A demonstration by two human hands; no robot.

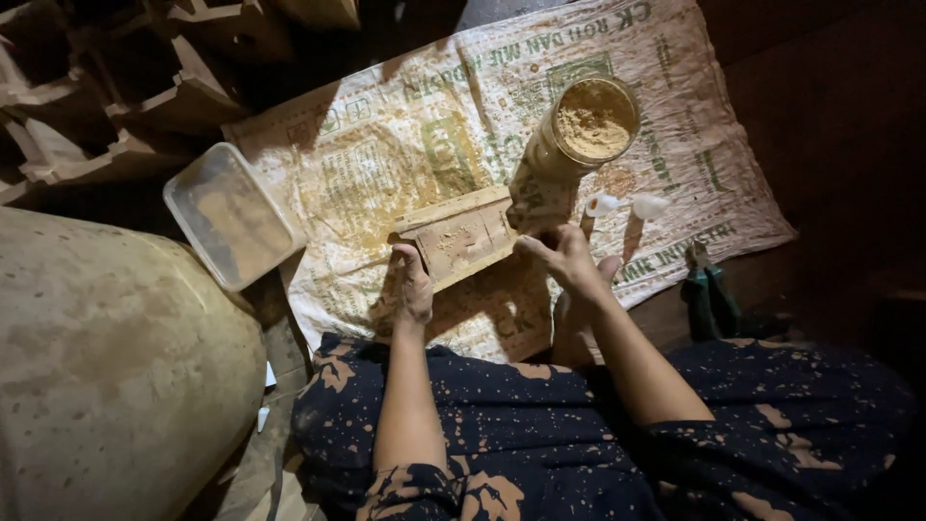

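One flat rectangular wooden block (458, 234) lies near the middle of the printed woven sack (675, 125) spread on the floor. The left hand (416, 286) grips the block's near left corner, fingers closed on it. The right hand (567, 259) rests at its right end, fingers loosely spread. One clear plastic jar of tan powder (577, 135) leans just beyond. Two white-capped tubes (617, 214) stand beside it, and one clear plastic lid (231, 214) overhangs the sack's left edge.

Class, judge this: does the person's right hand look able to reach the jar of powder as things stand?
Probably yes. The right hand is raised just below the jar of powder, nothing lies between them, and the left hand is off on the wooden piece.
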